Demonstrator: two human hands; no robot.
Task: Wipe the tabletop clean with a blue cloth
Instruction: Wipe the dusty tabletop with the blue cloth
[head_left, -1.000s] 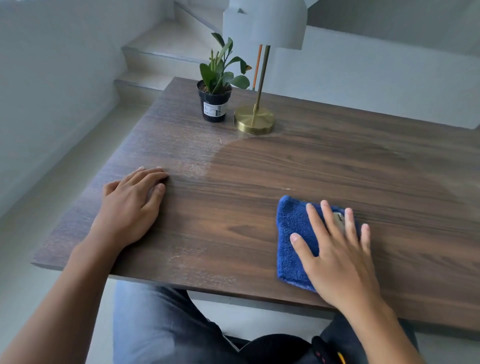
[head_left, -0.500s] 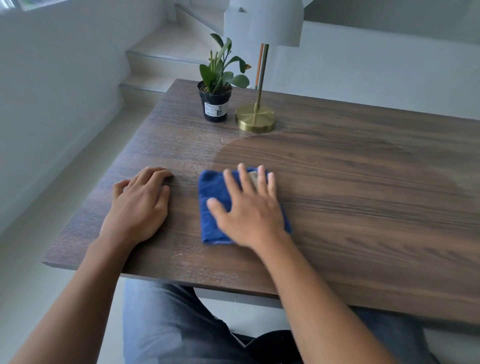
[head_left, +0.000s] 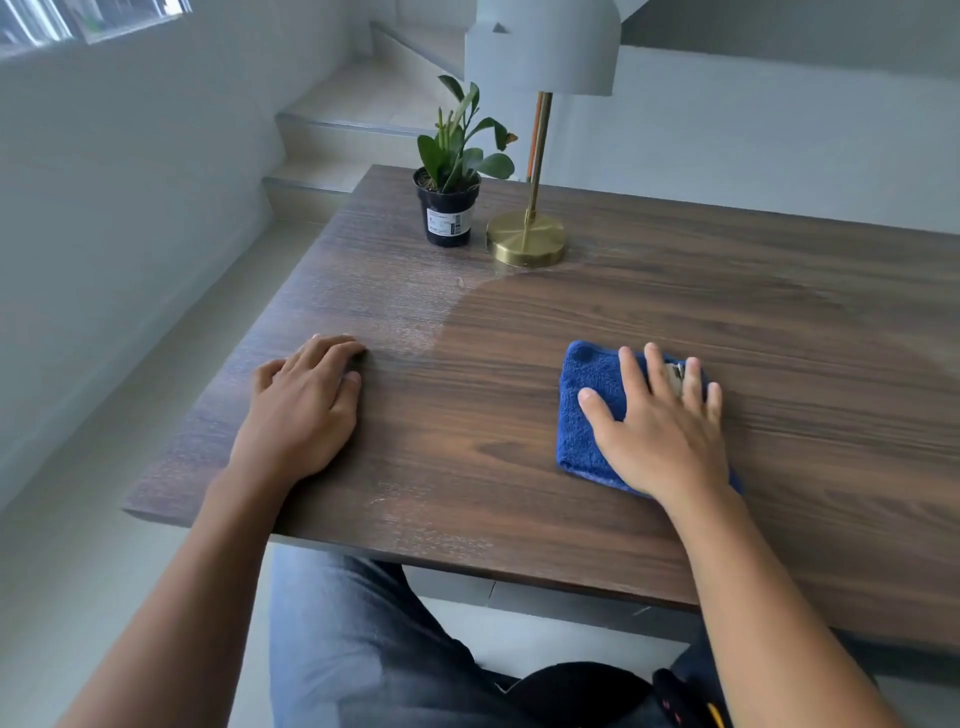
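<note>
The right hand (head_left: 662, 436), grip open and flat, is pressing the blue cloth (head_left: 589, 410) on the desk (head_left: 467, 457)'s darker wiped middle, while the left hand (head_left: 301, 410) is resting open by the dusty, unwiped left edge.

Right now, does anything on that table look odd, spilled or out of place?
Nothing is spilled or knocked over. The one thing that stands out is the tabletop itself: a pale, dusty-looking film covers the left part near the potted plant, ending in a sharp curved edge against darker wood around the blue cloth.

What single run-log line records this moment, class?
right hand flat on blue cloth | left hand flat on bare table | plant, lamp at back | dusty patch left
</note>
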